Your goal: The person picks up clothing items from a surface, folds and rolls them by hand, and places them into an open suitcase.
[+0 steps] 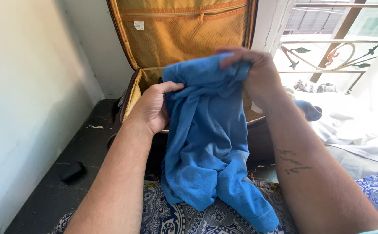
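The suitcase (184,39) stood open ahead of the person, its lid upright against the wall (24,108), on a dark surface (80,164). A shirt (206,134) hung before it, between the left hand (152,108) and right hand (258,71), its lower end resting on a patterned cloth (184,216) nearest the person. A small dark object (73,171) lay on the surface to the left. Bedding (353,125) lay to the right, below a window grille (327,56).

Bare forearms, no sleeves; a dark script tattoo (293,161) marks the right forearm
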